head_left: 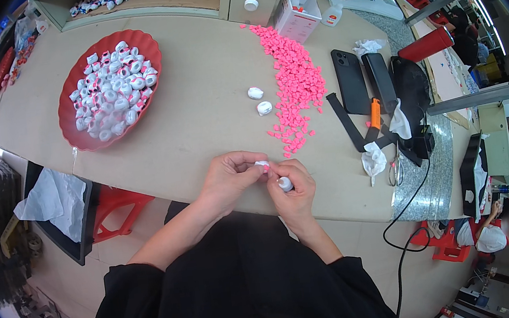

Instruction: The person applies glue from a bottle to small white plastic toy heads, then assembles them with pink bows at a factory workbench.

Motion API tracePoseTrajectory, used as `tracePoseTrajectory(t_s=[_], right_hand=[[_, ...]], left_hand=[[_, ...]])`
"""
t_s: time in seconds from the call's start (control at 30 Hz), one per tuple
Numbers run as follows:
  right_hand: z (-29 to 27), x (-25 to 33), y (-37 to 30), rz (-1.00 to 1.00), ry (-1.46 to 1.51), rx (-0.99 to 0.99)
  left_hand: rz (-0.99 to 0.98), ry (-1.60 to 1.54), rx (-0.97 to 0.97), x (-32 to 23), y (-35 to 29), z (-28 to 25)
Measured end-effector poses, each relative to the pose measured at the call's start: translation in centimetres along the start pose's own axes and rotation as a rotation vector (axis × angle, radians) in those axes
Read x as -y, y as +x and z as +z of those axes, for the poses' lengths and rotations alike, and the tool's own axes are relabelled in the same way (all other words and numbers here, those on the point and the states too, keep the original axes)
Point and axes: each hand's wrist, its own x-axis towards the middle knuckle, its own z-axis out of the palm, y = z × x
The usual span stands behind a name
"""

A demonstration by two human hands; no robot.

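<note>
Both hands are held close together at the near edge of the table [205, 69], fingertips meeting. A small white piece [259, 163] with a touch of pink is pinched between thumb and forefinger of the left hand [225, 178]. By the right hand [295, 192], thumb and forefinger are brought against that same piece, while a white rounded object [285, 184] is held in the curled fingers; whether this is another such piece or a small container cannot be told at this scale.

Beyond the hands, pink bits [298, 77] are spread in a long strip. Two loose white pieces [264, 108] are left just beside it, apart from each other. To the left, a red scalloped bowl [156, 56] is heaped with white pieces marked with pink.

Step in hand, as judged: a pink bit is being set onto the pinched white piece. For the next move, a steady left pinch and light, exact fingertip pressure from the right are called for, so that the bit is seated without being skewed.
</note>
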Motion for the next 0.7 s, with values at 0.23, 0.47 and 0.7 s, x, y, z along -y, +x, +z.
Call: tracePoseTrajectory(t_s=[0.23,0.47,0.7], right_hand=[[-0.8,0.1,0.0,0.388,0.288,-0.087],[-1.3,-1.3,0.1,0.231,0.545,-0.109],[-1.5,-0.1,0.0,0.352,0.581,-0.144]], left_hand=[[0.477,0.277,-0.222,-3.8,-0.6,-2.5],[1.029,1.714,-0.861,-11.6,1.6,-8.6],[1.05,1.573,0.026,-4.6,7.4,-0.4]])
